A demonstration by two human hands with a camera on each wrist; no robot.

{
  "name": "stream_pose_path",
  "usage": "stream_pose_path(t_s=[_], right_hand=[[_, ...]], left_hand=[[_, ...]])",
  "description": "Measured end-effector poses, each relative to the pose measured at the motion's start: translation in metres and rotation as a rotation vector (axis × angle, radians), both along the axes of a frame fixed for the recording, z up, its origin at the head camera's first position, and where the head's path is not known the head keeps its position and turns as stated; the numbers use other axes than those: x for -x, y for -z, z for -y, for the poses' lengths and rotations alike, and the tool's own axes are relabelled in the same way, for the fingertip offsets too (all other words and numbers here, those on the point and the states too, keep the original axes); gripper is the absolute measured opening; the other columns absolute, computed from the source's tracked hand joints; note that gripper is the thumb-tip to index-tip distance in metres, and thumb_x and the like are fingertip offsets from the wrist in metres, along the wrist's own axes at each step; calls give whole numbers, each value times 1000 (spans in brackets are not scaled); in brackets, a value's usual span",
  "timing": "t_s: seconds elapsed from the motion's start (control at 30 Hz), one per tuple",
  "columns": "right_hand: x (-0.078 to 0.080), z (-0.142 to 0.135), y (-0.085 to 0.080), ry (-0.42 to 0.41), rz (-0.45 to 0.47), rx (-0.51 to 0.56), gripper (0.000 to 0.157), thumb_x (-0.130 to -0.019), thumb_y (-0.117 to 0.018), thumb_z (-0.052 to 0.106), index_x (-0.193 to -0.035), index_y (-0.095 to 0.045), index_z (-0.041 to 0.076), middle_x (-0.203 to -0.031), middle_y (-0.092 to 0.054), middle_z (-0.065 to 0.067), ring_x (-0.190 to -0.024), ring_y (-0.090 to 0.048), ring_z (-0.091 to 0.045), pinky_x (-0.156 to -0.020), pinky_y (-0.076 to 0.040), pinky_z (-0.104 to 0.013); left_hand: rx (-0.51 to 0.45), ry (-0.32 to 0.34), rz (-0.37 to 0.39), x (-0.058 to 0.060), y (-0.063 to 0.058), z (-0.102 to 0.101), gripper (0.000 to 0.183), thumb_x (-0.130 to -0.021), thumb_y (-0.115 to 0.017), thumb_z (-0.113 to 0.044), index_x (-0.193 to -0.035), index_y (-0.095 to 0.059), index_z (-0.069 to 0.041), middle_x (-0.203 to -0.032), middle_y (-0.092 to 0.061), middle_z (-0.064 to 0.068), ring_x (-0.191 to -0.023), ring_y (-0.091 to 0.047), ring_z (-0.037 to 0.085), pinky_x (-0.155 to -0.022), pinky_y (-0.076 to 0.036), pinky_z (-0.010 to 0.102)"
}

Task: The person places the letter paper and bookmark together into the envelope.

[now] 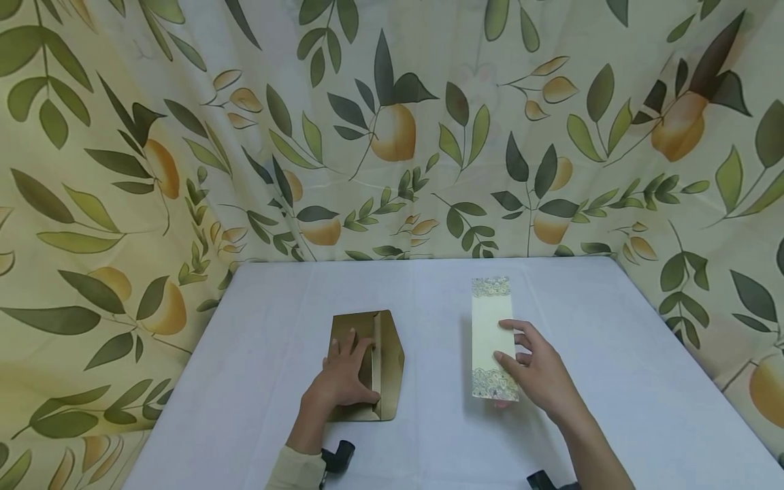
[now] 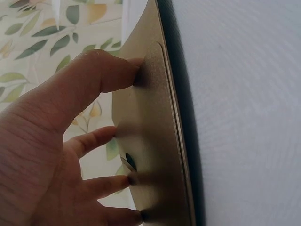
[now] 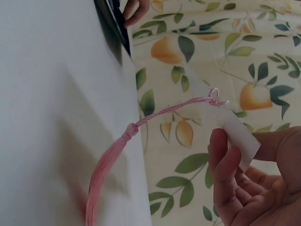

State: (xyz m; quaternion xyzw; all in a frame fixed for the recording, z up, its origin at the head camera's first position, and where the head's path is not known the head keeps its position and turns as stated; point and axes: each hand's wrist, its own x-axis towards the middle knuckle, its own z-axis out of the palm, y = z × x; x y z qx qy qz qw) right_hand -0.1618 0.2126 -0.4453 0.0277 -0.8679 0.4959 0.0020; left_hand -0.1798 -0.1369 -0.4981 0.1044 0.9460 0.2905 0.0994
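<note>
R hand (image 1: 534, 367) pinches the card (image 1: 488, 340) by its R edge, thumb + index on the face in head view, grip narrow. Card is up off the bench (image 1: 429, 446), w/ a shadow under it; patterned band at far & near ends, plain cream btwn. A pink tassel (image 3: 110, 172) hangs on a twisted cord (image 3: 174, 108) from the card, per R wrist view.

L hand (image 1: 343, 378) is spread wide on the gold envelope (image 1: 376, 367), thumb nr the close end & fingertips farther up, touching w/o wrapping round it. Envelope is on the bench, flap (image 1: 393, 364) out to the R, i.e. twd the card.

Key relation: card is R of the envelope, well apart, at approx the same depth. Card's long axis runs away from the person, abt parallel to the flap's fold line, so the card's long L edge faces the flap side. R hand is on the card's far side from the envelope; L hand is the nearer one to the envelope. Can't tell from these views how wide the envelope's mouth gapes.
</note>
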Motion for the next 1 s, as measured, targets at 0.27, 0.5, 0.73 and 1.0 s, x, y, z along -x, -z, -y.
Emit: stream_pose_path(t_s=[0.27, 0.5, 0.73, 1.0], right_hand=[[5, 17, -3, 12, -13, 53, 47, -100, -66, 5, -144, -51, 7, -125, -66, -25, -93, -71, -29, -69, -56, -33], [13, 29, -8, 8, -18, 74, 47, -98, -67, 4, -142, -52, 8, -122, -67, -24, -87, -70, -27, -67, -57, -34], [17, 41, -8, -36, 3, 135, 47, -99, -65, 0, -144, -51, 5, -121, -67, -24, -87, -69, -26, -66, -57, -35], [20, 64, 1, -79, 56, 147, 47, -98, -64, -3, -142, -52, 7, -121, -67, -20, -82, -66, -24, -68, -59, -44]], left_hand=[[5, 2, -1, 0, 1, 1, 99, -68, -94, -29, -152, -43, -15, -166, -18, 27, -146, -10, 64, -107, -23, 79], [11, -4, 0, 1, 1, 1, 99, -69, -94, -30, -152, -43, -16, -166, -18, 27, -146, -10, 63, -107, -23, 78], [17, -4, -10, 2, 1, 0, 99, -68, -94, -31, -152, -44, -16, -166, -18, 28, -146, -10, 64, -106, -25, 79], [2, 3, -9, 2, -1, 2, 99, -69, -94, -29, -152, -41, -16, -167, -15, 28, -146, -12, 63, -107, -24, 78]])
